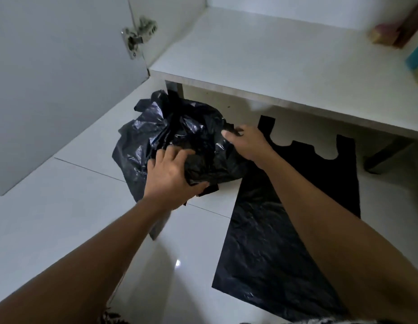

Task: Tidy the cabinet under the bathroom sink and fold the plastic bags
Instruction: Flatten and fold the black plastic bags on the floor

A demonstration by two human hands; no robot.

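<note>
Though dim, glossy white tiles (63, 206) beneath black bags (180, 127).

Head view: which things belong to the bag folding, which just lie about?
In use: crumpled bag pile, held by left hand and right hand; flat bag on floor.
Lying about: blurred pink item, teal item on cabinet shelf; door hinge.

Head cam, fwd & down, close over floor (63, 218), cabinet shelf (273, 66) just ahead.
</note>
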